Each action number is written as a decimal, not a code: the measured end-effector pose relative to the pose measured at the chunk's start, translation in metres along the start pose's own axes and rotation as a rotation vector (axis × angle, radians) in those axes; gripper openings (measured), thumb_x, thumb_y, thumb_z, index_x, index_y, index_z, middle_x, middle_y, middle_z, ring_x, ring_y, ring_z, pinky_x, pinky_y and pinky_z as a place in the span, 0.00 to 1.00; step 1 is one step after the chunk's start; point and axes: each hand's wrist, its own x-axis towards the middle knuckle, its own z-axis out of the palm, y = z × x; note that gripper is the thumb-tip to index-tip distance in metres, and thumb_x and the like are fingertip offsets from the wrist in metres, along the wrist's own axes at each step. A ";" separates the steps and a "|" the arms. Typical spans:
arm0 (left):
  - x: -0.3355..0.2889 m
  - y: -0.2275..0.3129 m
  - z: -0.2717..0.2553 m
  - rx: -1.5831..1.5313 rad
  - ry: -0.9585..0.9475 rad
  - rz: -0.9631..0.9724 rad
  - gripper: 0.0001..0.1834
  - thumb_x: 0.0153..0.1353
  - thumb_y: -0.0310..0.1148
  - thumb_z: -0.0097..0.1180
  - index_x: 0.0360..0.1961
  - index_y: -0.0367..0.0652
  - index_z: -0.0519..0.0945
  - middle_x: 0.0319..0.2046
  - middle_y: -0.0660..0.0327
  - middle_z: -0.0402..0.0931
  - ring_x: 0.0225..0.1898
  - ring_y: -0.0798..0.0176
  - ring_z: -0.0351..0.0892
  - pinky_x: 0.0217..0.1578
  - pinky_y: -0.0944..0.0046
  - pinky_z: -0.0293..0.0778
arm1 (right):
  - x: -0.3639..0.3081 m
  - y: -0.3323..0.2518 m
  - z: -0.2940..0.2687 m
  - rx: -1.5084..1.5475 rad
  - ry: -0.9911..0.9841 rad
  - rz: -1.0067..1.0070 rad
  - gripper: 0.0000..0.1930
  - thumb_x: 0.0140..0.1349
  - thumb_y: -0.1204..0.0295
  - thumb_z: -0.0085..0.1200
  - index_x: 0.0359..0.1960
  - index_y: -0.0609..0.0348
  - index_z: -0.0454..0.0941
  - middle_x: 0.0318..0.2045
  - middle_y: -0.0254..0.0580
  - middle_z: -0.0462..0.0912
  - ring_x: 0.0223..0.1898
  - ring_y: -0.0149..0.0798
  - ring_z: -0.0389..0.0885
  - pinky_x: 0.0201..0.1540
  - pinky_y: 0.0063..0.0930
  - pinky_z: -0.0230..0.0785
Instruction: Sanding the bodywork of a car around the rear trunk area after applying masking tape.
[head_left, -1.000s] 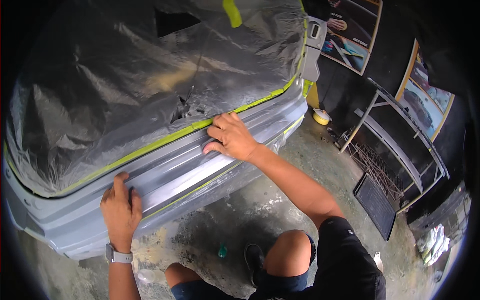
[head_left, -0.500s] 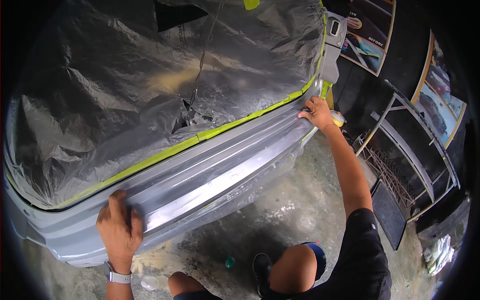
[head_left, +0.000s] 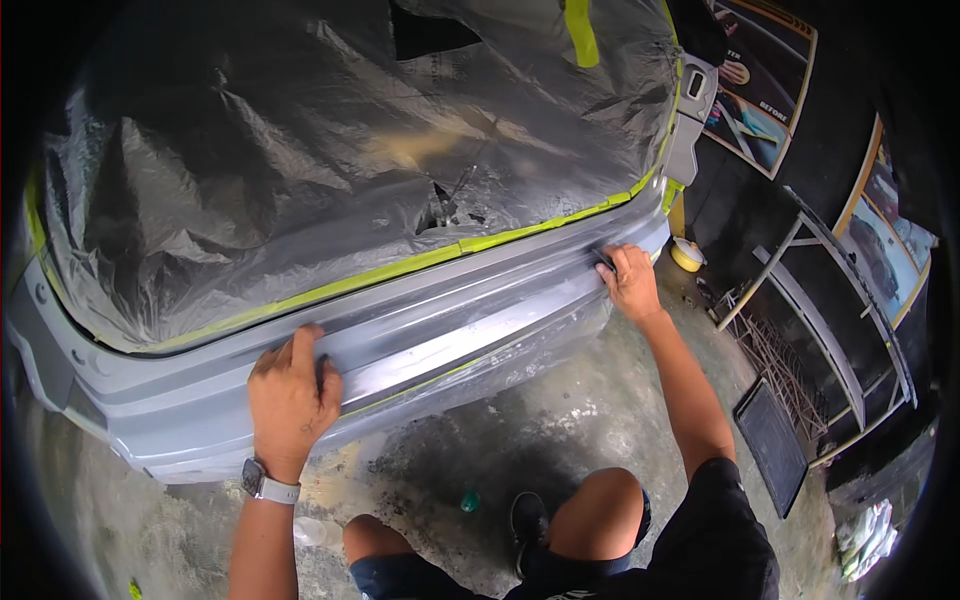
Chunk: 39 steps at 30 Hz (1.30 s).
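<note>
A grey car bumper spans the view under the rear of a vehicle masked in plastic sheeting. My left hand rests on its left-middle part, fingers bent against the surface and thumb apart. A dark patch beside the thumb could be shadow. Farther right, my right hand is closed at the bumper's upper ridges, with a small dark thin piece at its fingertips; its kind is hard to make out. Between the hands runs a shiny, pale strip.
Yellow-green masking tape edges the sheeting. On the right stand a metal rack with curved parts, a dark flat panel and a yellow round container. A green object lies on the stained concrete floor near my feet.
My right hand has come down and nearer along the bumper from its far right corner. The left hand has slid rightward. The whole view has shifted, too.
</note>
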 end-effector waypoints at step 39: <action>-0.002 -0.003 0.005 -0.035 0.040 -0.029 0.19 0.59 0.24 0.59 0.53 0.41 0.77 0.23 0.53 0.78 0.28 0.42 0.80 0.37 0.46 0.76 | 0.003 -0.207 0.000 0.545 0.049 0.010 0.23 0.69 0.81 0.56 0.65 0.59 0.82 0.64 0.51 0.84 0.70 0.55 0.79 0.78 0.52 0.64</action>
